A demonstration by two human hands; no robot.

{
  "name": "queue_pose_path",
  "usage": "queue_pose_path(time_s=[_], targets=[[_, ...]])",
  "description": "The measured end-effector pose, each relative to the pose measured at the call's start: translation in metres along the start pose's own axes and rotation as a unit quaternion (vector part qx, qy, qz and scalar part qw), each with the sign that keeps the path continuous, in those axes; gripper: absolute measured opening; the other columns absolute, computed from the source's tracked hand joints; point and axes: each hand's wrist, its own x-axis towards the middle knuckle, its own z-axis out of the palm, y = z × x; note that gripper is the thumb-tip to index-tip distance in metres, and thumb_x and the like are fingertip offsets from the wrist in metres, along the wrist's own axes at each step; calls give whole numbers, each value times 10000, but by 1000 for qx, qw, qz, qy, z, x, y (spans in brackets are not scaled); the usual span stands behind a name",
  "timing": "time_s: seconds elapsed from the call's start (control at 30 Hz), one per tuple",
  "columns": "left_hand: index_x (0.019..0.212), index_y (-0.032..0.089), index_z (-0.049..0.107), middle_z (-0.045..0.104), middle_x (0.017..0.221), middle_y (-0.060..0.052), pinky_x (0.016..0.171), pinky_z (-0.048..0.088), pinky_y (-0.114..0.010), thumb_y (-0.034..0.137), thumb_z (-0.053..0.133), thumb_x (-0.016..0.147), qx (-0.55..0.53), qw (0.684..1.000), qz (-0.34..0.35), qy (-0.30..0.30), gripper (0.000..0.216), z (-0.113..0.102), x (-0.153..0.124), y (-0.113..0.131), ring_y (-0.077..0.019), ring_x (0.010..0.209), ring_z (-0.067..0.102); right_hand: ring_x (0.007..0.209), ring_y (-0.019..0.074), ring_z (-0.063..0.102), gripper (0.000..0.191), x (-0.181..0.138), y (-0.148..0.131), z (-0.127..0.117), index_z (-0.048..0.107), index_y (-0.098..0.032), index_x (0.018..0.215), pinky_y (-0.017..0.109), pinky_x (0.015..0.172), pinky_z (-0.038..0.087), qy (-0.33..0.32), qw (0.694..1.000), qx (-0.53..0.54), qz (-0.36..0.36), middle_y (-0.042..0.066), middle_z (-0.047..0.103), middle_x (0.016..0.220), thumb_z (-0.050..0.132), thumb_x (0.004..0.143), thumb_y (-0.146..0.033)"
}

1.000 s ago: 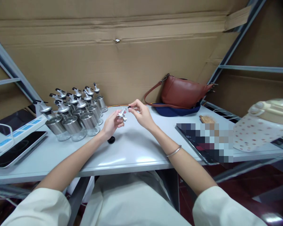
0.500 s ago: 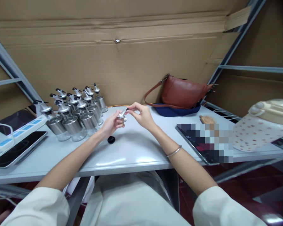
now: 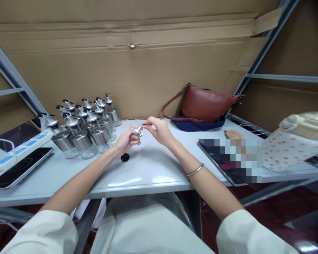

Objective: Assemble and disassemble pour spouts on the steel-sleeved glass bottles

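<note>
My left hand (image 3: 125,141) is closed around a small silver pour spout (image 3: 137,131), held above the table. Across from it, my right hand (image 3: 159,132) pinches a small black piece (image 3: 143,125) at the spout's upper end; the fingertips hide most of that piece. Below my left hand a round black cap (image 3: 125,157) lies on the table. To the left stand several glass bottles with steel sleeves (image 3: 81,140), topped by silver spouts with black flip levers.
The white table (image 3: 159,165) meets a cardboard wall (image 3: 148,77). A brown handbag (image 3: 206,104) rests on dark blue cloth (image 3: 201,124). At right are a phone (image 3: 214,158), a brown brush-like object (image 3: 232,134) and a dotted jug (image 3: 286,148); at left, a power strip (image 3: 23,148) and black-topped device (image 3: 21,167).
Both hands have shifted very slightly, and the spout has tilted a little between them. The black piece is still pinched at its end. Nothing on the table has moved.
</note>
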Motion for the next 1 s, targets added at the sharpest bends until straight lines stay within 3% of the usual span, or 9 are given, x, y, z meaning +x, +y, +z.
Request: queue_pose_path(time_s=[0.13,0.27,0.43,0.57,0.67,0.83,0.93,1.0], targets=[[882,150,564,340,535,85,526,417,-192,386,587,845,-10,999,32,19,240,0,2,-2,-31,406,316,700,159,514,202,1,-1,-3,508,-191,757,270,662,354,-25,996,-90,-10,33,577,743,444,928,-276],[876,141,572,285,510,96,542,433,-210,411,536,872,-16,1000,-16,-4,272,-2,2,0,-25,378,282,715,177,494,222,2,-3,-3,509,-193,777,283,655,310,-57,981,-183,-35,47,569,753,400,949,-283],[887,141,568,269,515,102,554,432,-216,429,544,862,-2,1000,-12,-12,290,-1,2,-1,-26,381,263,695,166,484,281,2,-3,-2,484,-197,752,274,644,292,-56,979,-196,-29,36,551,721,347,967,-315],[924,165,554,411,609,66,556,397,-211,465,581,824,71,994,78,-6,317,-3,4,-8,-45,451,329,590,134,433,332,1,-2,2,413,-206,684,255,586,286,-33,993,-98,52,-5,480,627,337,958,-378],[964,179,564,490,650,38,589,366,-214,419,588,828,220,958,184,14,276,-8,4,-12,-88,556,434,495,108,365,412,1,-3,6,338,-213,620,246,530,283,-43,988,53,139,-39,398,529,335,933,-481],[1016,203,576,549,740,12,708,364,-234,291,559,849,385,884,262,49,189,-12,2,-12,-126,689,493,407,70,260,491,3,-4,9,299,-223,586,228,431,240,-87,903,337,252,-80,290,461,437,834,-623],[1047,205,566,560,807,-8,734,369,-248,302,472,892,465,837,285,47,207,-12,2,-13,-138,739,514,403,56,222,489,3,-4,9,303,-218,578,220,418,196,-89,873,378,295,-89,262,470,505,811,-598],[1107,199,530,534,709,11,686,372,-254,347,378,930,506,820,264,41,276,-13,3,-15,-139,667,505,400,51,216,485,2,-3,10,304,-213,565,218,416,184,-68,881,357,303,-88,257,470,500,825,-572]])
